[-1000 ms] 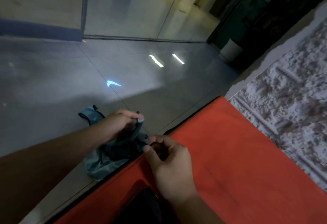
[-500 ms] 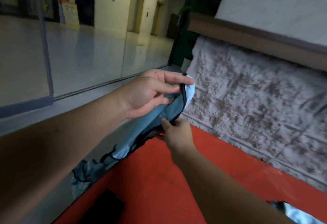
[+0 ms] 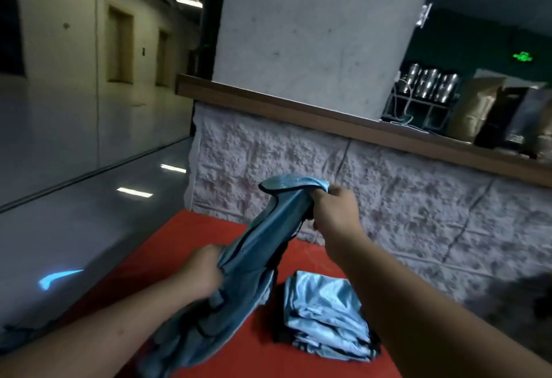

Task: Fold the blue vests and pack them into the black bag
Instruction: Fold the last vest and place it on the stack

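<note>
Together both hands gripped one blue vest (image 3: 263, 246) above the red mat (image 3: 167, 246), the right hand (image 3: 334, 213) bunching its top edge higher up, the left hand (image 3: 203, 270) clutching its middle lower down, with folded vests (image 3: 325, 309) stacked below the right forearm.

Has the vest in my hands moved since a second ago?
Yes. The vest came up off the floor edge beside the red mat and now hangs above the mat.
</note>
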`<state>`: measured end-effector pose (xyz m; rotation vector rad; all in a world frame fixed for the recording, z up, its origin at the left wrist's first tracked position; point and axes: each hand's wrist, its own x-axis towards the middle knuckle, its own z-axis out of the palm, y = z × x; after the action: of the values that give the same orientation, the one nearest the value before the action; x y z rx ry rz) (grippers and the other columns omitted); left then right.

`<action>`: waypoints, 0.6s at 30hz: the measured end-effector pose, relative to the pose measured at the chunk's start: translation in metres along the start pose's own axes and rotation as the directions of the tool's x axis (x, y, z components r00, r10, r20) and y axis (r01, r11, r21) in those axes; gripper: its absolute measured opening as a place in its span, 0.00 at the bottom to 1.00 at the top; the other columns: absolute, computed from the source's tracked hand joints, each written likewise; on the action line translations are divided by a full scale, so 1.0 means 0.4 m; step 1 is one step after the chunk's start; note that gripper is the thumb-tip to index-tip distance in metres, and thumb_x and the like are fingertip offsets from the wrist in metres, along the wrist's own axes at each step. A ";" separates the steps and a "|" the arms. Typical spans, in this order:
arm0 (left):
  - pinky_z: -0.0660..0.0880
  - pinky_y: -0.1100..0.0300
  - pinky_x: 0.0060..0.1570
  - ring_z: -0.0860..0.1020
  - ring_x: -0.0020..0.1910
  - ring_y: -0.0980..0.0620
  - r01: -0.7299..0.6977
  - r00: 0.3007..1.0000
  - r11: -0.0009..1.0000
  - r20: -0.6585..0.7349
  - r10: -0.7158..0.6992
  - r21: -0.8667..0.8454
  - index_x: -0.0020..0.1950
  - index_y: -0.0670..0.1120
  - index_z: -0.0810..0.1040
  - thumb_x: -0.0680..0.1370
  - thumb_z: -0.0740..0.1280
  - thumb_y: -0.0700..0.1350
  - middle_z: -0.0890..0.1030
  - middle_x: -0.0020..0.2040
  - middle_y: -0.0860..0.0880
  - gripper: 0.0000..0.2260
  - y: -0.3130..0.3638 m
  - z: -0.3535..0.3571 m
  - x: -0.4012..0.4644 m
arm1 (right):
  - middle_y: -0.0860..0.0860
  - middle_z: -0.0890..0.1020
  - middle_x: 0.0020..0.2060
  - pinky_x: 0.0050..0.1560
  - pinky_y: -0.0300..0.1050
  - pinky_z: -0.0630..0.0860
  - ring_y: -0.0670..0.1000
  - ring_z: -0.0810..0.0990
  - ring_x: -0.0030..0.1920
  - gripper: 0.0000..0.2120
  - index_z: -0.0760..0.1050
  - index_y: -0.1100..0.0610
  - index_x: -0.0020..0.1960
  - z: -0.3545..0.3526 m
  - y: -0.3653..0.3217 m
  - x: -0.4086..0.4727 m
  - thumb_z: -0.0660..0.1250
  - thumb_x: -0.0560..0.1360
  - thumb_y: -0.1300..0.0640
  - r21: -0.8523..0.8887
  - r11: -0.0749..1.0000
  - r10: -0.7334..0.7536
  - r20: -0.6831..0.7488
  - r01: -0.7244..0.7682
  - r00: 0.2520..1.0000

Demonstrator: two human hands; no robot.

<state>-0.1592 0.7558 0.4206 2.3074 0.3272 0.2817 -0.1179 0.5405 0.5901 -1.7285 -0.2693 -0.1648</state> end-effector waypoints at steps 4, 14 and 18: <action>0.78 0.53 0.42 0.84 0.46 0.43 0.036 0.987 0.953 -0.159 0.013 0.300 0.42 0.44 0.81 0.69 0.65 0.36 0.85 0.43 0.45 0.07 0.036 -0.005 -0.029 | 0.51 0.75 0.28 0.31 0.46 0.70 0.52 0.72 0.31 0.11 0.80 0.60 0.39 -0.177 0.049 -0.030 0.60 0.73 0.66 -0.055 0.997 0.040 -0.093 -0.045 0.995; 0.83 0.45 0.30 0.82 0.30 0.39 0.145 0.973 0.881 -0.099 -0.210 -0.450 0.53 0.36 0.80 0.76 0.52 0.28 0.83 0.40 0.33 0.17 0.279 -0.052 -0.152 | 0.64 0.85 0.45 0.35 0.50 0.84 0.60 0.84 0.42 0.13 0.82 0.63 0.47 -0.425 0.112 -0.087 0.58 0.77 0.69 0.061 0.985 0.169 -0.103 -0.163 0.980; 0.84 0.51 0.38 0.86 0.40 0.41 0.034 0.986 0.766 -0.104 -0.131 -0.642 0.54 0.38 0.82 0.77 0.53 0.27 0.86 0.47 0.38 0.19 0.397 -0.122 -0.176 | 0.67 0.85 0.48 0.49 0.58 0.85 0.64 0.86 0.48 0.12 0.80 0.70 0.51 -0.488 0.066 -0.094 0.59 0.75 0.68 0.155 0.972 0.190 -0.082 -0.176 0.978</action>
<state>-0.2167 0.6601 0.5624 1.5909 0.3397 0.4400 -0.1387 0.3411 0.5894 -1.5838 -0.0483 -0.0897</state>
